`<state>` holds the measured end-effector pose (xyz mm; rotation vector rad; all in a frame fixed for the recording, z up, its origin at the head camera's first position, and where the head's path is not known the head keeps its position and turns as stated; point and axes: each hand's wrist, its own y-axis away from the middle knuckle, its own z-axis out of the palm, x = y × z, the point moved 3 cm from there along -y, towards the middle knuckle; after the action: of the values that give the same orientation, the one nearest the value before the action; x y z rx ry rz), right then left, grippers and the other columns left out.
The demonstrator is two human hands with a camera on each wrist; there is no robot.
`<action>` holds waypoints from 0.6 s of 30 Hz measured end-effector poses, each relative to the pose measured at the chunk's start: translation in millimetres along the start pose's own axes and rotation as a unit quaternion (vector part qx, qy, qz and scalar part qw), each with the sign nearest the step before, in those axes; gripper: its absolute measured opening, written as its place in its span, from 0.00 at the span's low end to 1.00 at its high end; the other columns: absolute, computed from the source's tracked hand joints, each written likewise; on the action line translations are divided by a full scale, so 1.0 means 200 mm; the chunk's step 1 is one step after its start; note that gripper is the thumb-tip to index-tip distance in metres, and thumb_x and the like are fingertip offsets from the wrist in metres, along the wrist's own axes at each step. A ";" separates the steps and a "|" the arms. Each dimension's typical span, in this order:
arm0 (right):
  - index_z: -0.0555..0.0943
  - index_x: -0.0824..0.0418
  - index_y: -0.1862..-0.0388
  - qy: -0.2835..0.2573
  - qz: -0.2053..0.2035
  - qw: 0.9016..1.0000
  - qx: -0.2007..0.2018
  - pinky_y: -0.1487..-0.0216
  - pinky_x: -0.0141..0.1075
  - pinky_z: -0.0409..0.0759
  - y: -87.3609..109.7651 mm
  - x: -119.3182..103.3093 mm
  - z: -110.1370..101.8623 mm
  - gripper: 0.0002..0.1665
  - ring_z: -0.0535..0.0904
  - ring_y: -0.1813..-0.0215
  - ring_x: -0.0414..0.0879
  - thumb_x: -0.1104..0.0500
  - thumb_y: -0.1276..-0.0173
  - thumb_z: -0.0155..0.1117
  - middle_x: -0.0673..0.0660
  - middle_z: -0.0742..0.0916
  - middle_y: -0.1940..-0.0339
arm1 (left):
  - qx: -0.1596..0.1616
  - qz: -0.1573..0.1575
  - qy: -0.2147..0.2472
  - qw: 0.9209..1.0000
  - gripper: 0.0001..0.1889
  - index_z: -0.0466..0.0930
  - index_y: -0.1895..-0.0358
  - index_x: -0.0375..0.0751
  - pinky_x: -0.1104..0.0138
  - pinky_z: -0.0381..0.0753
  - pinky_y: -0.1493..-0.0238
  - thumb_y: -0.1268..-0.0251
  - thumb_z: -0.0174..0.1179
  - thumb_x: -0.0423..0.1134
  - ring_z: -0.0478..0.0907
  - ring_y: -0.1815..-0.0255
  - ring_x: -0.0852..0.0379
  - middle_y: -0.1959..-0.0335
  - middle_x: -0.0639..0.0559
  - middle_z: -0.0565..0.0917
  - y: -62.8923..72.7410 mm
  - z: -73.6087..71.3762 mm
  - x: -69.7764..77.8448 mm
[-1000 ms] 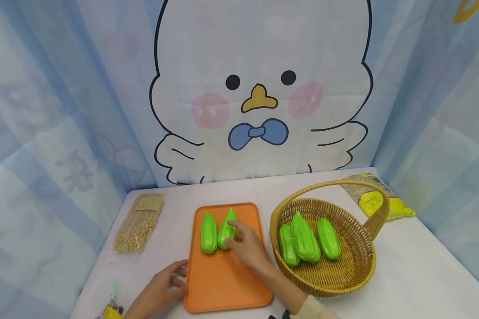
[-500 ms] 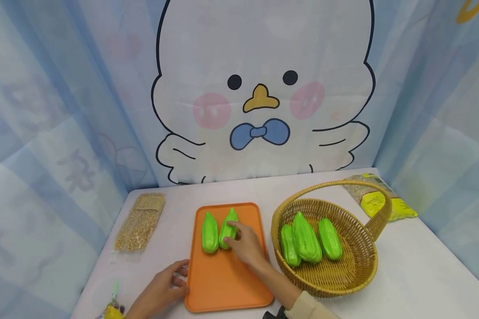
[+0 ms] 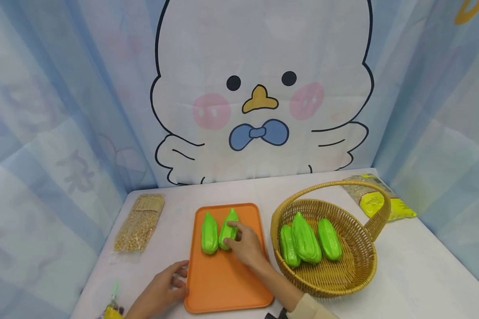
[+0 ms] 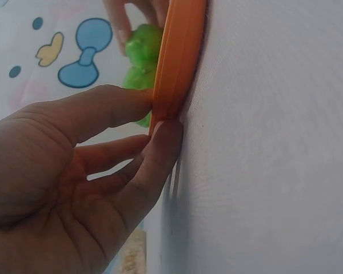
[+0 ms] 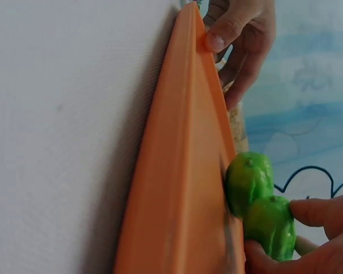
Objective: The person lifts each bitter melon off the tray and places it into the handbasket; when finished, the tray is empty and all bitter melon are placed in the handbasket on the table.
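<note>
On the orange tray (image 3: pixel 227 283), two glossy green ridged gourds lie side by side near the far end. My right hand (image 3: pixel 247 243) holds the right-hand gourd (image 3: pixel 228 228) between thumb and fingers; in the right wrist view the thumb and fingertips lie around this gourd (image 5: pixel 270 228). Just left of it, the other gourd (image 3: pixel 209 235) sits close against it, its pointed end away from me. My left hand (image 3: pixel 161 288) holds the tray's left edge, with fingertips and thumb at the orange rim (image 4: pixel 174 63) in the left wrist view.
Right of the tray stands a wicker basket (image 3: pixel 343 277) with a tall handle, containing several similar gourds (image 3: pixel 305 239). A bag of pale grains (image 3: pixel 139 223) lies at left, a yellow-labelled bag (image 3: pixel 383 197) behind the basket. A small yellow item (image 3: pixel 112 312) sits at the front left.
</note>
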<state>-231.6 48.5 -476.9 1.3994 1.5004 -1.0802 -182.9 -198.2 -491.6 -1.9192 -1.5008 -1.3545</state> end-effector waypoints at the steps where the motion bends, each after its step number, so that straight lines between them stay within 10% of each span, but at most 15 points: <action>1: 0.77 0.62 0.35 -0.006 0.000 1.000 -0.004 0.56 0.39 0.83 0.01 -0.01 -0.01 0.31 0.81 0.46 0.57 0.65 0.38 0.71 0.68 0.81 0.42 | 0.000 0.000 0.001 1.000 0.35 0.65 0.33 0.25 0.59 0.81 0.60 0.43 0.68 0.31 0.79 0.61 0.53 0.56 0.48 0.79 0.00 0.00 0.00; 12: 0.77 0.36 0.37 -0.035 0.013 0.996 -0.078 0.44 0.54 0.76 0.30 -0.28 -0.25 0.29 0.71 0.34 0.56 0.49 0.37 0.71 0.50 0.73 0.30 | -0.002 0.009 0.003 1.000 0.35 0.66 0.33 0.25 0.60 0.81 0.62 0.44 0.68 0.30 0.80 0.61 0.53 0.55 0.47 0.79 -0.01 0.01 0.00; 18: 0.78 0.44 0.36 -0.105 -0.031 0.985 -0.136 0.42 0.42 0.77 0.50 -0.45 -0.42 0.29 0.67 0.31 0.59 0.56 0.36 0.72 0.52 0.71 0.30 | 0.008 -0.014 -0.006 1.000 0.35 0.67 0.33 0.27 0.59 0.81 0.61 0.45 0.69 0.31 0.79 0.61 0.53 0.55 0.48 0.79 0.00 0.00 0.00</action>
<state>-125.9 101.2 -371.5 1.0249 1.4798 -0.9846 -183.7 -197.5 -491.7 -1.9067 -1.5451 -1.3419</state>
